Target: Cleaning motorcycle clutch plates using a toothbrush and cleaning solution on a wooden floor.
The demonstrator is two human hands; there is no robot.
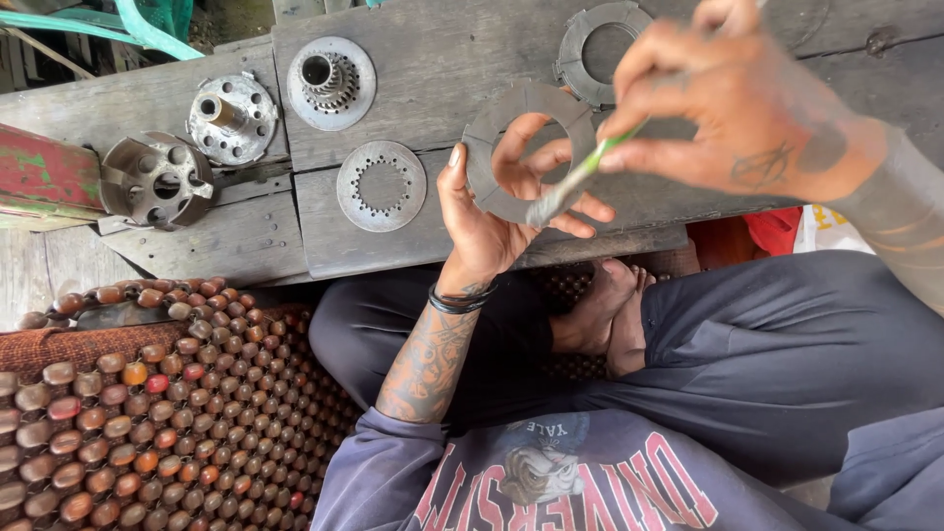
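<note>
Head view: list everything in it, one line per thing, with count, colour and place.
ring plate: one, grey, held in left hand
brush: one, green handle, held in right hand, tip against the plate
toothed ring plate: one, grey, on the boards
hub with gear: one, silver, upper boards
flanged hub: one, silver, upper left
drilled housing: one, dark metal, left edge
notched ring: one, grey, top
beaded mat: one, brown, lower left
left hand
right hand

The left hand holds a flat ring up over the wooden boards. The right hand is just right of the ring, and its brush touches it. A toothed disc lies left of the grip. Three hub parts lie farther left. Another ring lies behind.
</note>
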